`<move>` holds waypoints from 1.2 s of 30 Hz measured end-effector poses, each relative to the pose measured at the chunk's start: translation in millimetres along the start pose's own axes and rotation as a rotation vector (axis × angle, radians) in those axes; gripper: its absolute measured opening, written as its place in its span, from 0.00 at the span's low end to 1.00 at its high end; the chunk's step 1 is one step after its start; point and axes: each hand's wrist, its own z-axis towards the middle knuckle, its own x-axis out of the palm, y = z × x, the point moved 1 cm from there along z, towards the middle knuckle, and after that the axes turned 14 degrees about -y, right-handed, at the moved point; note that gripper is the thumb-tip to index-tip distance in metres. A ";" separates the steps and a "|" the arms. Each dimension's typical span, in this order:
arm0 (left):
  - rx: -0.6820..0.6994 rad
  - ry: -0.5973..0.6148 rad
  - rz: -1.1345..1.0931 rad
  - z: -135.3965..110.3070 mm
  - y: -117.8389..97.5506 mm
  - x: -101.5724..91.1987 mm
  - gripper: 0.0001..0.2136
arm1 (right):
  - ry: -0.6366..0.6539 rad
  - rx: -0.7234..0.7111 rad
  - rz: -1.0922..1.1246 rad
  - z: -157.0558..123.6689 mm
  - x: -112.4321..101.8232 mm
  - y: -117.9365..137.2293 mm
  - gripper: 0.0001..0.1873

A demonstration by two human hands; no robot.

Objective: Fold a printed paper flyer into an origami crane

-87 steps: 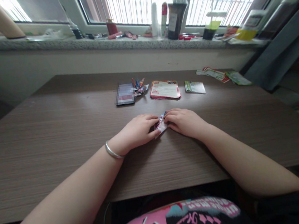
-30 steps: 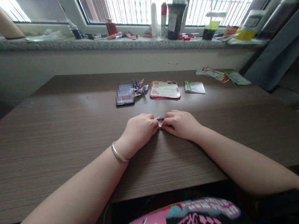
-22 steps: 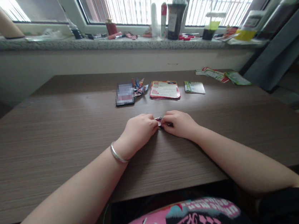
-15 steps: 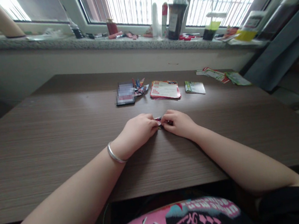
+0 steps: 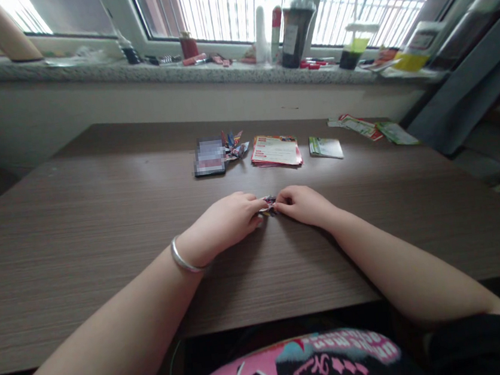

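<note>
It looks like a lived-in room, perhaps at home: a wood-grain table (image 5: 100, 222) spans the middle, a cluttered stone windowsill (image 5: 219, 72) holding a drink cup (image 5: 294, 38) crosses the top, and a railing (image 5: 211, 8) shows outside.

No text legible, print on red-edged card stack (image 5: 275, 151) beyond right hand (image 5: 305, 204) too small, lettering on pink-and-black shirt (image 5: 307, 369) below same hand unreadable

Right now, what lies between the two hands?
In the head view, a small folded paper lies between left hand and right hand, both touching it.
</note>
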 end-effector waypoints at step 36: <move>0.059 0.024 0.249 -3.8 -23.7 -0.9 0.16 | 0.012 -0.095 -0.337 -1.5 -2.4 9.9 0.15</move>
